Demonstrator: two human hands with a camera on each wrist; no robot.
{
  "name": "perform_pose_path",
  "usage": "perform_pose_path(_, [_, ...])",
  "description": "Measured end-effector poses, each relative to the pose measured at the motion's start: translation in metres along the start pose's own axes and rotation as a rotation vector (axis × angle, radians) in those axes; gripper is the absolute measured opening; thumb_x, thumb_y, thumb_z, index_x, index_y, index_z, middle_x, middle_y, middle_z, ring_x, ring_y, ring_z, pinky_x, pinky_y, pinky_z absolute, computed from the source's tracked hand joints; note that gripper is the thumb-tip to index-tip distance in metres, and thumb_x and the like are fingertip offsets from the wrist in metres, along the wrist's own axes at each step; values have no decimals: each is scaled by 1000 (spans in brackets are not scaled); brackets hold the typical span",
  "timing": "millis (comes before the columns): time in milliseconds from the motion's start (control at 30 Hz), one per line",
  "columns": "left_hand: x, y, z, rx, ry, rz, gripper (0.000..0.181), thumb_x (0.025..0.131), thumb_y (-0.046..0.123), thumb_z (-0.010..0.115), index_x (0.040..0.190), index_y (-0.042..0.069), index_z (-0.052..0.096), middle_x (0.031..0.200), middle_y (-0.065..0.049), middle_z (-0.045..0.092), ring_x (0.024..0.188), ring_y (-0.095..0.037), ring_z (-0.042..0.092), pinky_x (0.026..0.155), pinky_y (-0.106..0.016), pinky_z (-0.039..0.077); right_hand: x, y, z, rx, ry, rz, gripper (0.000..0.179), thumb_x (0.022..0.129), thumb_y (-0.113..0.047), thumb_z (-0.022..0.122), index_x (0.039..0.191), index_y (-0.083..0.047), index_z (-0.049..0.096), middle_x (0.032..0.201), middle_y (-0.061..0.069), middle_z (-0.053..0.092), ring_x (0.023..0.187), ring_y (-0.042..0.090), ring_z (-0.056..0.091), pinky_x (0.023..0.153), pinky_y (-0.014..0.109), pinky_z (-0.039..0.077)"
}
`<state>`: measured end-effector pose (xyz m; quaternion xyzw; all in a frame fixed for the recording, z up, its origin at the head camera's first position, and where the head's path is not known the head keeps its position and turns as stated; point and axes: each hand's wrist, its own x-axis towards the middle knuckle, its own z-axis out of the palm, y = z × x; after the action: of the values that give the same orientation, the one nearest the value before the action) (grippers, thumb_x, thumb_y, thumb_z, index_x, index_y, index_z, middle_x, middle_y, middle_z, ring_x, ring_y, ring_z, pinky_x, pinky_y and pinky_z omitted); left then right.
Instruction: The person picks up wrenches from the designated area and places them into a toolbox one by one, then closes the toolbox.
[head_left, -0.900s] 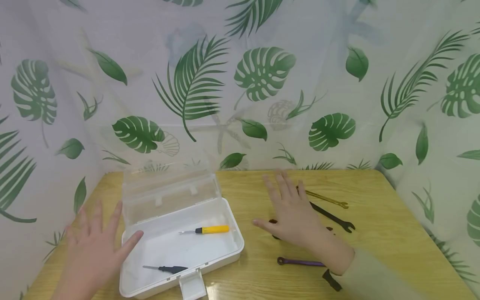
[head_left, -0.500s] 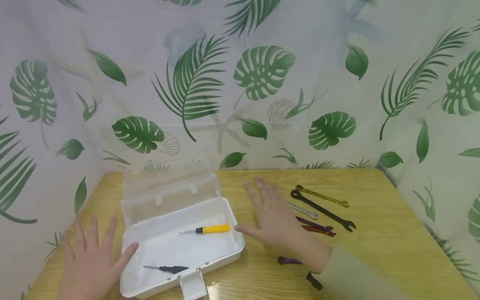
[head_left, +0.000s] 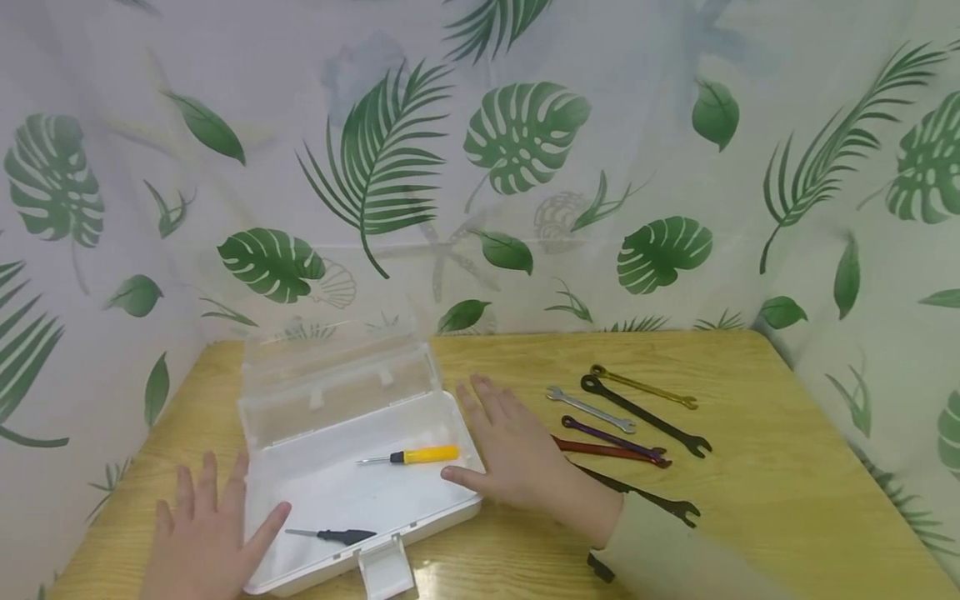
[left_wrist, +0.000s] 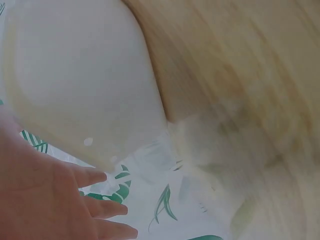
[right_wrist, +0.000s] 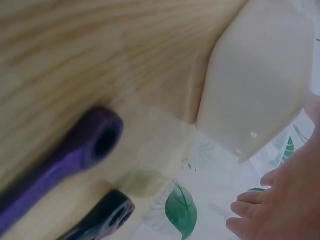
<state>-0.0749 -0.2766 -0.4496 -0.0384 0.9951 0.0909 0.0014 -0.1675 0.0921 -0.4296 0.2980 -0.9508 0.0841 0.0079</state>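
A white toolbox (head_left: 360, 547) lies with its clear lid (head_left: 341, 400) tipped back. Inside are a yellow-handled screwdriver (head_left: 431, 454) and a black screwdriver (head_left: 347, 537). My left hand (head_left: 201, 533), fingers spread, is at the box's left side, its thumb overlapping the near left rim. At the right end, my right hand (head_left: 517, 454) has its fingers extended along the wall and its thumb over the rim. Each wrist view shows a hand beside the box's outer wall, the left hand (left_wrist: 55, 200) in one and the right hand (right_wrist: 287, 195) in the other.
Several wrenches lie right of the box: a gold wrench (head_left: 647, 387), a long black wrench (head_left: 645, 414), a silver wrench (head_left: 592, 409), a purple wrench (head_left: 611, 436) and a red wrench (head_left: 600, 447). Another black wrench (head_left: 652, 497) is partly behind the right forearm. Leaf-printed cloth (head_left: 420, 192) surrounds the wooden table.
My right hand has moved left from over the wrenches to the box's right end, uncovering several wrenches. My left hand has shifted slightly right and lower in the view, closer to the box.
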Motion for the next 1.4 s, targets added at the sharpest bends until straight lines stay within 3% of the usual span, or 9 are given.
perform_pose_path(233, [-1,5,8,7,-11,20,109,101,72,51,160,-15,24,163,-48,20,148,-71,18,115,-88,22,3,-5,8,-18,-58,-11,108,98,-77,51,170,-4,16,179,17,12,167,33,17,136,52,24])
perform_pose_path(433, [-2,6,11,-16,-15,34,116,99,72,54,160,-20,18,164,-46,19,152,-65,21,118,-84,22,3,-7,10,-17,-103,-22,104,102,-75,45,170,-4,13,180,14,7,168,30,12,137,49,21])
perform_pose_path(867, [0,-3,15,-54,75,166,110,95,64,67,150,-25,32,165,-41,27,154,-56,29,121,-74,32,-5,-11,9,-24,-106,-61,99,105,-69,44,169,1,14,179,16,5,168,33,11,137,46,20])
perform_pose_path(933, [1,-5,15,-71,79,191,109,95,62,69,151,-24,31,166,-40,27,154,-55,30,127,-69,28,-6,-11,9,-13,-105,-58,98,105,-68,45,169,1,15,179,16,5,168,32,10,137,46,20])
perform_pose_path(1000, [2,-6,14,-82,73,212,109,95,60,70,152,-24,31,167,-39,27,155,-54,29,136,-56,14,-8,-10,9,-4,-107,-54,98,105,-68,45,169,1,16,180,15,4,168,31,10,137,46,19])
perform_pose_path(1067, [4,-8,14,-74,73,238,107,95,59,70,150,-25,35,168,-38,26,155,-53,29,137,-48,8,-10,-10,10,9,-105,-50,98,105,-68,45,169,1,16,180,15,4,168,31,9,138,46,18])
perform_pose_path(1200, [9,-9,12,-45,104,305,98,92,60,73,138,-23,48,168,-35,29,155,-51,32,138,-39,5,-13,-8,10,11,-90,-50,98,105,-68,45,168,3,18,179,17,8,168,31,11,137,47,20])
perform_pose_path(1333, [15,-9,9,-30,109,359,102,90,60,76,143,-21,45,169,-34,29,154,-51,34,127,-14,-16,-17,-8,10,13,-73,-45,98,105,-66,46,167,5,20,179,20,10,167,34,12,137,49,20])
perform_pose_path(1400, [17,-9,7,-27,99,372,106,90,61,75,148,-21,40,170,-34,28,154,-51,34,120,-8,-19,-18,-7,11,28,-61,-41,97,105,-65,48,166,6,22,178,21,11,167,35,13,137,50,21])
